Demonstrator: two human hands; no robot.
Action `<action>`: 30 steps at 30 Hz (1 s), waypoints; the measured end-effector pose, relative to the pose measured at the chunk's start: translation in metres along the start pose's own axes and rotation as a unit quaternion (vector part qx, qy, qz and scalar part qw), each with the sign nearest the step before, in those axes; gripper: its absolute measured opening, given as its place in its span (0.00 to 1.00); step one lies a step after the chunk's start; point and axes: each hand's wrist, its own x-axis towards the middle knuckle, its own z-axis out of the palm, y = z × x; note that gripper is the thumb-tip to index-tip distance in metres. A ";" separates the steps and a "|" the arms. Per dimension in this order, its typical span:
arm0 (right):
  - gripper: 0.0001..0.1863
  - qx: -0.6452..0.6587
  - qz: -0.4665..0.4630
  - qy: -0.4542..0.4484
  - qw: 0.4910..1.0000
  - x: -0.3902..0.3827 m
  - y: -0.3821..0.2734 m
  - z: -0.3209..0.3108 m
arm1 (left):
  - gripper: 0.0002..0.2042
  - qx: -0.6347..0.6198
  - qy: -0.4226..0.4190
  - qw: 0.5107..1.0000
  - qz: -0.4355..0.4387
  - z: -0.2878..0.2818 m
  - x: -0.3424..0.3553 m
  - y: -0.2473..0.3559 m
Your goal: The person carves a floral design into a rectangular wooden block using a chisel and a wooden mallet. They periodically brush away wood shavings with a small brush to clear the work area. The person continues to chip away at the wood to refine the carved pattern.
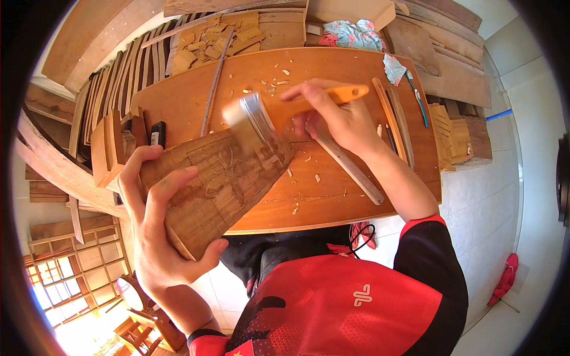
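Observation:
My left hand (157, 237) grips a brown wooden board (208, 196) by its near left end, fingers spread over the edge and thumb at the lower corner. Shallow carved lines run across the board's upper face, and it is tilted toward me above the table. In my right hand (344, 121) is a wide flat paintbrush (282, 113) with an orange handle and a metal ferrule. Its pale bristles are smeared by motion at the board's far edge; whether they touch the wood, I cannot tell.
Wood shavings lie scattered over the brown table (249, 71). A long thin rod (217, 80), a grey-brown stick (350, 169), wooden strips (392, 121), a toothbrush (420, 107) and a crumpled cloth (394, 69) rest there. Stacked planks (116, 89) stand at left.

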 end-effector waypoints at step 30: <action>0.18 0.048 0.114 -0.107 0.987 -0.022 0.030 0.003 | 0.41 -0.045 0.058 0.997 -0.011 0.005 -0.039 -0.029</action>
